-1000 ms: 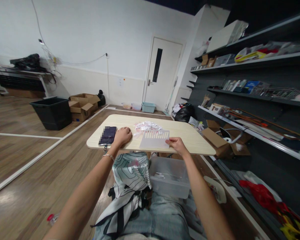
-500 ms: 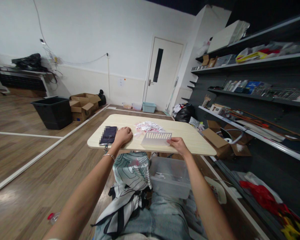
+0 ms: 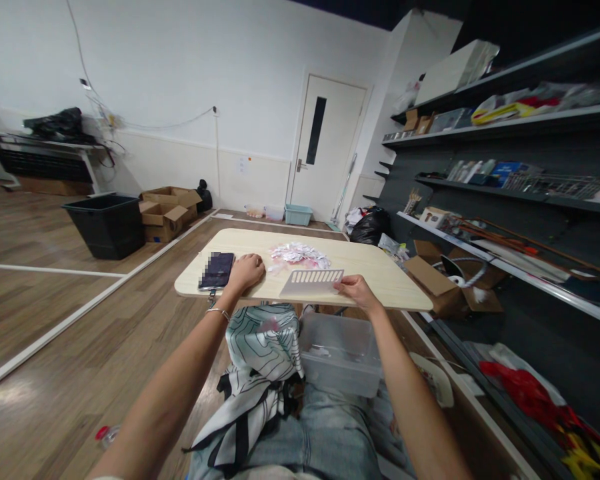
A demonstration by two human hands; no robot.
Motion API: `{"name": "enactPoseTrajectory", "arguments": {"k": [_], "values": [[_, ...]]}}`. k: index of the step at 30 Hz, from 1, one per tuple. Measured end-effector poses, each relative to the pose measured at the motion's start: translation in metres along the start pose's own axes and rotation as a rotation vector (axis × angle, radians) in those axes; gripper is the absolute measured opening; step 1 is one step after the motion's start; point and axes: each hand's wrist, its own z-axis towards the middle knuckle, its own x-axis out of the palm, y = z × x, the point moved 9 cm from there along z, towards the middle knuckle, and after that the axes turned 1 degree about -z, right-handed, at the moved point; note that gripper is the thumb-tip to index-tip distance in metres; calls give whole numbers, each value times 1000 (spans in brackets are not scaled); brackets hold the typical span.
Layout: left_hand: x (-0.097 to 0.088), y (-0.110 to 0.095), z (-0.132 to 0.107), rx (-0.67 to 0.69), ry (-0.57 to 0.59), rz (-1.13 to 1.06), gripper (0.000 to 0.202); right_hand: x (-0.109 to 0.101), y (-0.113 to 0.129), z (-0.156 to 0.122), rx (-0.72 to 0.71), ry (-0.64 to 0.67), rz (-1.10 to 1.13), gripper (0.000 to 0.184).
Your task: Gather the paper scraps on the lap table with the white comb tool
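Note:
My right hand [image 3: 355,290] pinches the right edge of a thin, pale greyish sheet [image 3: 307,285] with a row of elongated slots or light strips along its far side. The sheet leans at a low angle over the front of the light wooden table [image 3: 390,273]. Just beyond it lies a heap of small white and pinkish slips [image 3: 300,252]. On the left, my left hand [image 3: 247,271] rests on the tabletop with fingers curled; whatever is under them is hidden. Beside it, close to the wrist, lies a dark phone [image 3: 223,270] with a strap.
A clear plastic bin [image 3: 340,380] sits below the table's front edge, by a patterned cloth [image 3: 263,340] over my lap. Shelves [image 3: 510,207] line the right wall, with an open cardboard box [image 3: 433,283] near them. A black bin [image 3: 105,230] stands on the left floor.
The slotted sheet has tipped lower and flatter toward the tabletop, its left end shifting slightly left. My right hand keeps its pinch; my left hand has not moved.

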Motion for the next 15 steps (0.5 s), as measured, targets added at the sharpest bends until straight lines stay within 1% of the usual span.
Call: {"name": "enactPoseTrajectory", "arguments": {"k": [2,6,8,10,15], "values": [[0,0,0,4,-3,2,36,-3,-3,1,0,-26,31,52],[0,-1,0,6,-5,2,35,-17,-6,1,-23,-175,120,54],[0,0,0,1,-2,-2,35,-20,-6,1,-32,-218,125,56],[-1,-1,0,1,-1,-8,35,-17,-4,1,-27,-200,91,56],[-1,-1,0,-3,0,-16,35,-4,4,-1,-4,-76,-36,55]]}}
